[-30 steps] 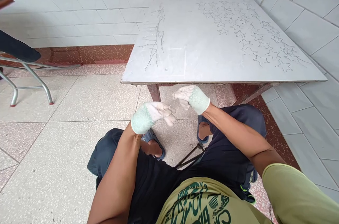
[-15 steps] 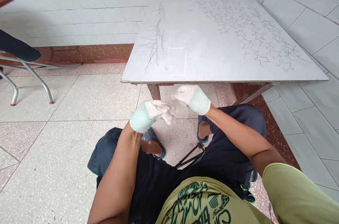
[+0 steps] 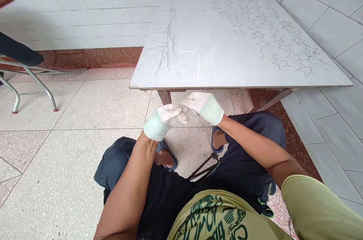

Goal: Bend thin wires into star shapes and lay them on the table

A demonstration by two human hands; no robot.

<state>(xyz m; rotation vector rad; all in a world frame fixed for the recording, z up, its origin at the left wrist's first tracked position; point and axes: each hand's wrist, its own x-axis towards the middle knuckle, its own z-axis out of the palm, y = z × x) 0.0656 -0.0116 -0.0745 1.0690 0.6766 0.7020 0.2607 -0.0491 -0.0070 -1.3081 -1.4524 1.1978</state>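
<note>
My left hand (image 3: 164, 118) and my right hand (image 3: 202, 106), both in white knit gloves, meet fingertip to fingertip just below the front edge of a white table (image 3: 215, 62). Both pinch a thin piece of wire (image 3: 185, 110) between them; a short end hangs down under the right fingers. On the table's left part lies a bunch of straight wires (image 3: 168, 41). Several bent wire stars (image 3: 272, 39) are spread over its right part.
A folding chair's metal legs (image 3: 34, 85) stand at the left on the speckled floor. White tiled walls close the back and the right side. My knees and blue sandals (image 3: 167, 155) sit under the hands, with a dark metal frame (image 3: 202, 168) between my feet.
My hands have come together: the left hand rose and moved right until its fingertips touch the right hand's. The wire between them is now mostly hidden.
</note>
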